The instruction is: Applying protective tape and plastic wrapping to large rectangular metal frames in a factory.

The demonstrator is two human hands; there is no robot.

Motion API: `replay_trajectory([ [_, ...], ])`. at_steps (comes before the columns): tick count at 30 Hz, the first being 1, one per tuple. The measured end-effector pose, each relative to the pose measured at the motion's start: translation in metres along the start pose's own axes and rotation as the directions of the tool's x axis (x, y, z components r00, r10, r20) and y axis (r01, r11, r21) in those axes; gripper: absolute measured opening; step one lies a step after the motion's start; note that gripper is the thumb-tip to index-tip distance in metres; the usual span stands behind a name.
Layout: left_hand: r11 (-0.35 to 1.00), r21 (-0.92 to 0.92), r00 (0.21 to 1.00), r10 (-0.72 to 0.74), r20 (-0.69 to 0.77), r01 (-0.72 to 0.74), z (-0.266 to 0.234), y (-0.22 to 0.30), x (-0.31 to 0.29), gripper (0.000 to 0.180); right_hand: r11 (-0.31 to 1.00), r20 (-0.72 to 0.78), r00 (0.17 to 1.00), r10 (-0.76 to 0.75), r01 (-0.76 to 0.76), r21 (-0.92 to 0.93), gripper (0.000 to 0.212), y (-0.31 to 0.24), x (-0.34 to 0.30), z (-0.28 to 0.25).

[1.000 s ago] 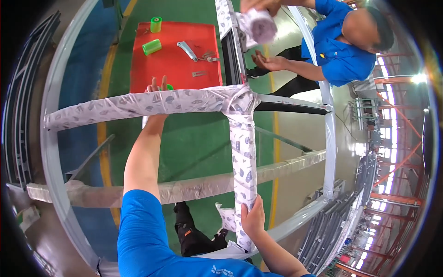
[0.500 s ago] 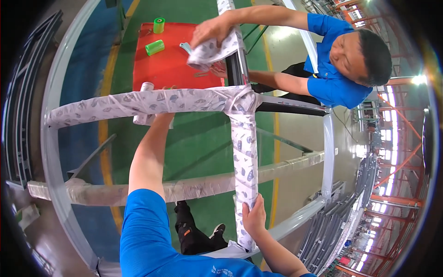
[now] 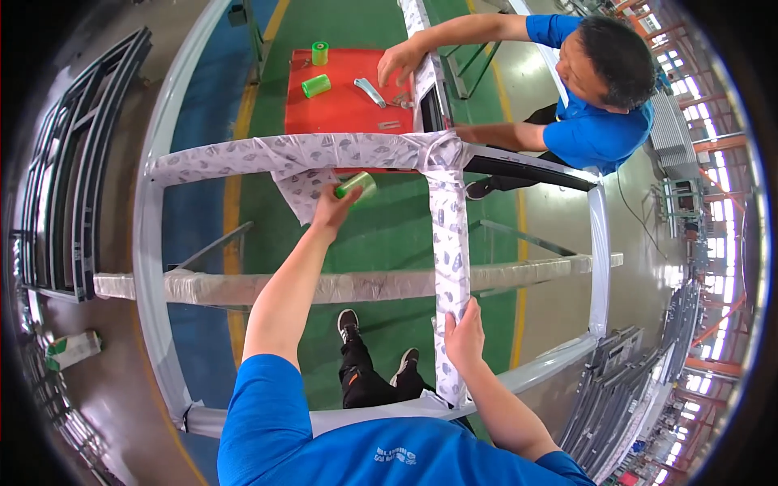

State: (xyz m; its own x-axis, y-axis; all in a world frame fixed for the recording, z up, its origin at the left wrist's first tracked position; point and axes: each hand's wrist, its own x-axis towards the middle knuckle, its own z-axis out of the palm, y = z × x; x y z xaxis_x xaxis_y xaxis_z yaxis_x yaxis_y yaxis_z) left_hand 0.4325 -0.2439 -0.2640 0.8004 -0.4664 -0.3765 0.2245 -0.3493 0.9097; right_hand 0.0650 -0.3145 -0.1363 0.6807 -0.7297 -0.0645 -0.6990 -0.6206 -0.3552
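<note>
My left hand [image 3: 331, 209] is closed around a roll of film with a green core [image 3: 356, 188], just on the near side of the crossbar [image 3: 243, 155] wrapped in patterned white film. A loose flap of that patterned film [image 3: 304, 193] hangs from the crossbar beside my left wrist. My right hand [image 3: 464, 336] grips the lower part of an upright bar [image 3: 451, 235] covered in the same film, thumb on its face and fingers along its right side. The two bars meet at a film-wrapped joint [image 3: 443, 152].
A co-worker's hand [image 3: 403, 61] hovers by the far bar [image 3: 415, 24]. The red board [image 3: 304, 113] carries two green rolls [image 3: 317, 85] and a light-blue-handled cutter [image 3: 369, 91]. Glossy-wrapped frame rails [image 3: 150, 267] surround the bars, and a lower wrapped beam [image 3: 365, 287] runs beneath.
My left hand has come out from behind the crossbar and now shows the roll. The co-worker's hand has let go of the bunched film at the far bar. My view has shifted left.
</note>
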Motion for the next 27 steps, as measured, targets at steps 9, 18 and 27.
replay_trajectory([
  [9,0.598,-0.731,0.894,0.050,0.445,0.330,0.024,0.069,-0.210,0.049,0.996,0.052,0.999,-0.007,0.002,0.084,0.069,0.015,-0.005,0.000],
  [18,0.769,-0.567,0.924,-0.079,0.374,0.296,0.089,0.100,-0.399,0.066,0.441,-0.150,0.752,-0.641,0.522,0.730,0.109,0.006,-0.023,-0.085],
  [27,0.998,-0.059,0.954,-0.001,-0.299,-0.017,0.130,0.124,-0.443,0.015,0.404,-0.168,0.681,-0.713,0.594,0.696,0.081,0.059,-0.043,-0.131],
])
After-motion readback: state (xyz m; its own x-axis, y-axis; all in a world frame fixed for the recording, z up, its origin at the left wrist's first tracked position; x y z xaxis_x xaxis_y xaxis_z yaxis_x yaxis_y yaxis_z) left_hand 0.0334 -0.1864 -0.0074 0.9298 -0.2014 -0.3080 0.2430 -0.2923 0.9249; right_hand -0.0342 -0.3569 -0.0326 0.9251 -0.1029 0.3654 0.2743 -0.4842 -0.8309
